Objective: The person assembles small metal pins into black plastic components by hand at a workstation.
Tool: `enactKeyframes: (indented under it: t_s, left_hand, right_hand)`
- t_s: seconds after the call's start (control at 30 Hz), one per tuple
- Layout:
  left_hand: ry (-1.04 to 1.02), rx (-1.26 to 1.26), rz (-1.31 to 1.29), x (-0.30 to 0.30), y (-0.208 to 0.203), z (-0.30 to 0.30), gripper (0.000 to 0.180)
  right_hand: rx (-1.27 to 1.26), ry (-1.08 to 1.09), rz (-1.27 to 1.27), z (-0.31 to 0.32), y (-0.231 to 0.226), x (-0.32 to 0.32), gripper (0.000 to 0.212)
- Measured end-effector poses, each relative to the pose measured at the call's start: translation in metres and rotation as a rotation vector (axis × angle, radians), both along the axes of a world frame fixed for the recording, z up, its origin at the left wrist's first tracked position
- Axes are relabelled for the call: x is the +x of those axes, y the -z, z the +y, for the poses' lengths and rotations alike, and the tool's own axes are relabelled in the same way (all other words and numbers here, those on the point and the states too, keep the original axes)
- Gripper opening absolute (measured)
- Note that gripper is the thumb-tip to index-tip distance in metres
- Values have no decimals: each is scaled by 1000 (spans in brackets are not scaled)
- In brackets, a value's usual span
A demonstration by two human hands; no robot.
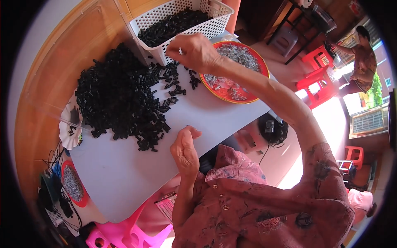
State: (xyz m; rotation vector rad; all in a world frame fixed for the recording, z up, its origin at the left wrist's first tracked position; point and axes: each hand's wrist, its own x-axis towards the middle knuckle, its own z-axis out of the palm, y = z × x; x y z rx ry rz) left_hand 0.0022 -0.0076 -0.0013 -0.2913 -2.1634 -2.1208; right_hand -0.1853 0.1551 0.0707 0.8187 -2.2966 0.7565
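My right hand [193, 50] is raised over the near edge of a white perforated basket [202, 29], its fingers pinched together. A tiny pale spot shows at its fingertips, too small to name. The basket holds many small black parts [173, 27]. Closer to my body, my left hand [185, 152] hovers by the table's front edge with its fingers curled in; whatever it holds is hidden. A big heap of short black tubular plastic parts [120, 95] covers the table's left part. Beneath my right forearm sits a red, yellow-rimmed tray [265, 68] of small clear or silvery pieces [240, 56].
A red dish [73, 184] of small metallic pieces and a white scalloped dish [71, 134] lie at the left. A clear panel [82, 58] stands behind the heap. Pink plastic chair [124, 231] below; red stools [316, 78] and another person [364, 62] at far right.
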Motion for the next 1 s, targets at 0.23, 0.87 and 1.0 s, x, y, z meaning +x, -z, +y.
enactKeyframes:
  t_s: [0.23, 0.87, 1.0]
  left_hand:
    - [-35, -86, -28, 0, -2, 2, 31]
    - [-106, -99, -62, 0, 5, -2, 27]
    - [-138, -21, -81, -2, -2, 4, 27]
  right_hand:
    - [285, -41, -230, -1, 57, -20, 7]
    - [-308, -262, -609, -14, 39, 90, 21]
    - [-609, -295, -882, -11, 63, 132, 15]
